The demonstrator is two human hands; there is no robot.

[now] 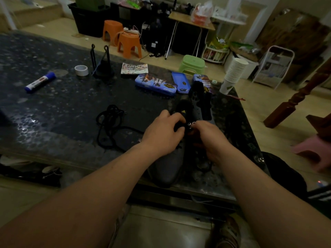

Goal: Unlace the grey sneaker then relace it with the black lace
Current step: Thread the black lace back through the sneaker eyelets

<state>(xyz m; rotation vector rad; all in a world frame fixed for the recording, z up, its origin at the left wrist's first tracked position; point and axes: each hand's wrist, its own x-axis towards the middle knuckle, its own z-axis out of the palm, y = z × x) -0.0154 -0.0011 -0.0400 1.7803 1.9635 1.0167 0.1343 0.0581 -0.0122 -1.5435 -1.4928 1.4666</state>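
Observation:
The grey sneaker (167,166) lies at the table's near edge, toe toward me, its black tongue with a yellow logo (182,109) standing up at the far end. My left hand (162,134) curls over the left side of the lacing area, fingers pinching at the upper eyelets. My right hand (210,138) grips the shoe's right side beside the metal eyelets (191,124), fingers curled; what lace they hold is hidden. A loose black lace (110,126) lies in a tangle on the table to the left of the sneaker.
On the dark speckled table (53,108) lie a blue-capped marker (40,82), a tape roll (81,70), a black stand (103,67), blue tin cases (155,84) and a stack of paper cups (232,74). Stools and clutter fill the floor beyond.

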